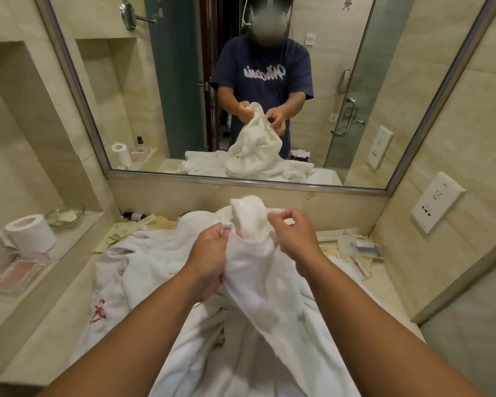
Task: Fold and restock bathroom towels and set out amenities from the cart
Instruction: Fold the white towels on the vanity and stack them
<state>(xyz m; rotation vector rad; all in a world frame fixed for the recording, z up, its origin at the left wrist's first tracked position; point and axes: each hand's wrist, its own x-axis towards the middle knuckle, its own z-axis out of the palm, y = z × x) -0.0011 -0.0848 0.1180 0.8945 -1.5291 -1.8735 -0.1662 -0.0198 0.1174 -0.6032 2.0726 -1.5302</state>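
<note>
Above the vanity counter, holding a bunched white towel clear of the heap of white linen spread below. Gripping one stretch of its top hem in the curled fingers of the left hand; pinching the next stretch between thumb and forefinger of the right hand, remaining fingers curled in. By the look of it, gathered edge only and no true corners yet, with a rolled lump of cloth standing up between the two grips. Several ways to go wrong from here. First, a crooked fold, from starting on mismatched points of hem instead of the corners. Second, snagging: with the towel's tail lying in among the heap, a brisk shake-out likely to lift a second piece along, perhaps the one with the red embroidery. Third, sweeping: a wide flick apt to brush the amenity packets at the right edge, or to knock the small dark bottle lying near the back wall. Safer to walk the fingers along the hem to each corner, lift straight up, then spread without snapping.
</note>
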